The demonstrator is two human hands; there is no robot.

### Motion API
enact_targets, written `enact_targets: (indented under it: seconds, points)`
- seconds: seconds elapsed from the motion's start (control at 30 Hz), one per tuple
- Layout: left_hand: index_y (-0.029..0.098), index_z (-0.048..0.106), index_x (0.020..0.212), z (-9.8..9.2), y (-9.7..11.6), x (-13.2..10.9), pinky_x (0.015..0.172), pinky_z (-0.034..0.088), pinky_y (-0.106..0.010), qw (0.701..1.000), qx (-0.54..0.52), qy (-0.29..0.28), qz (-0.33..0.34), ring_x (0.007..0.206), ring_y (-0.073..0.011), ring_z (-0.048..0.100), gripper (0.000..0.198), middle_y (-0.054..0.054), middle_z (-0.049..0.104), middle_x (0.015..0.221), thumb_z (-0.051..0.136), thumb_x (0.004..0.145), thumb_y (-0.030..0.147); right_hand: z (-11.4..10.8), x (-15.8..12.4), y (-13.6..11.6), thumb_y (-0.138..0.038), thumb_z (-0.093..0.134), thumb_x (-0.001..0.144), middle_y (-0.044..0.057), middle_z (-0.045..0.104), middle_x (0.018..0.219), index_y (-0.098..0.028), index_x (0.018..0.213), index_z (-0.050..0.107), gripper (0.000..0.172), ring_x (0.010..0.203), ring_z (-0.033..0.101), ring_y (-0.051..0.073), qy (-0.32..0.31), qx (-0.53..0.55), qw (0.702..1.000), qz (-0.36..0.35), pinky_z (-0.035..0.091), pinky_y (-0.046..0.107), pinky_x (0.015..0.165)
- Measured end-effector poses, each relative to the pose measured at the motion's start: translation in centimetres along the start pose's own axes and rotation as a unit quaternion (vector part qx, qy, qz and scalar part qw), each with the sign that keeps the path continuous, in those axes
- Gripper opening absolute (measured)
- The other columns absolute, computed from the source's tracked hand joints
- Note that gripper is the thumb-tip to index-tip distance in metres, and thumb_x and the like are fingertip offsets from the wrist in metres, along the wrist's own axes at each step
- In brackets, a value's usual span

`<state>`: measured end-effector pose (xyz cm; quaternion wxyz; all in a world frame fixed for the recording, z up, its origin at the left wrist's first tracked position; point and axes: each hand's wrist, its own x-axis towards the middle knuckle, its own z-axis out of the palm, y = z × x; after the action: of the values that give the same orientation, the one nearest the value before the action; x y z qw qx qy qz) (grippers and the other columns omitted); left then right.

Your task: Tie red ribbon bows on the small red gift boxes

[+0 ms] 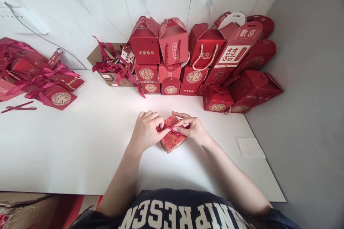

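- While both hands work at its top, a small red cardboard box with an orange leafy pattern (170, 145) sits right of centre on the white worktop (80, 143), one corner pointing to the near edge; a twisted cord runs along its lower side.
- Stacked red gift boxes with gold lettering and rope handles (147, 53) line the far edge toward the far right corner, their contents hidden.
- Beside them, an open brown cardboard carton (95, 55) holds dark-pink ribbons and printed tags, some spilling over its rim.
- At the far left corner lie red boxes tied with pink ribbon (60, 98), two crossed dark-red strips (18, 107) nearer.
- White surface stretches leftward from the hands; a pale paper sheet (249, 147) lies along the right edge.
- The left hand (146, 128), fingers curled, pinches a magenta satin ribbon (176, 132) across the lid.
- The right hand (196, 128) grips that ribbon between thumb and fingers.
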<state>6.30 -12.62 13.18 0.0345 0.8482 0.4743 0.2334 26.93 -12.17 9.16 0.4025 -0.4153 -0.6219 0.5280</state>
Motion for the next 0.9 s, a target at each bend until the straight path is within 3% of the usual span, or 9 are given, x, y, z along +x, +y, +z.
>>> enact_targets:
  seconds: [0.17, 0.4, 0.7, 0.9]
  points:
    - [0.019, 0.057, 0.07, -0.9, -0.7, -0.2, 0.077, 0.038, -0.034, 0.993, -0.1, -0.048, -0.028, 0.069, -0.0141, 0.051, 0.025, 0.003, 0.057, 0.067, 0.066, 0.081, 0.04, -0.2, -0.1, 0.0, -0.036, 0.075, 0.078, 0.009, 0.058, 0.136, -0.025, 0.084, 0.078, 0.013, 0.13, 0.05, 0.026, -0.015, 0.0, 1.0, 0.0, 0.036, 0.042, 0.11]
    - [0.02, 0.066, 0.084, -1.1, -1.1, -0.4, 0.067, 0.042, -0.027, 0.965, -0.236, -0.087, -0.077, 0.068, -0.0125, 0.05, 0.012, 0.002, 0.05, 0.067, 0.059, 0.086, 0.03, -0.3, 0.0, 0.3, -0.036, 0.074, 0.078, 0.01, 0.057, 0.136, -0.024, 0.085, 0.077, 0.014, 0.127, 0.053, 0.026, -0.018, 0.002, 1.0, -0.008, 0.041, 0.041, 0.106]
    - [0.017, 0.062, 0.072, -1.2, -0.8, -0.5, 0.059, 0.041, -0.024, 0.94, -0.31, -0.095, -0.107, 0.062, -0.01, 0.048, 0.015, 0.001, 0.054, 0.069, 0.058, 0.084, 0.026, -0.2, -0.3, -0.2, -0.036, 0.067, 0.083, 0.009, 0.052, 0.14, -0.022, 0.083, 0.071, 0.015, 0.13, 0.049, 0.026, -0.032, 0.016, 0.999, 0.016, 0.045, 0.041, 0.098]
    - [0.018, 0.06, 0.069, -1.9, -1.0, -0.8, 0.059, 0.042, -0.024, 0.947, -0.287, -0.11, -0.093, 0.061, -0.0102, 0.048, 0.014, 0.002, 0.052, 0.066, 0.059, 0.081, 0.024, -1.1, -0.5, -0.8, -0.035, 0.064, 0.086, 0.007, 0.054, 0.139, -0.022, 0.08, 0.067, 0.014, 0.133, 0.046, 0.025, -0.019, -0.016, 1.0, 0.006, 0.028, 0.045, 0.112]
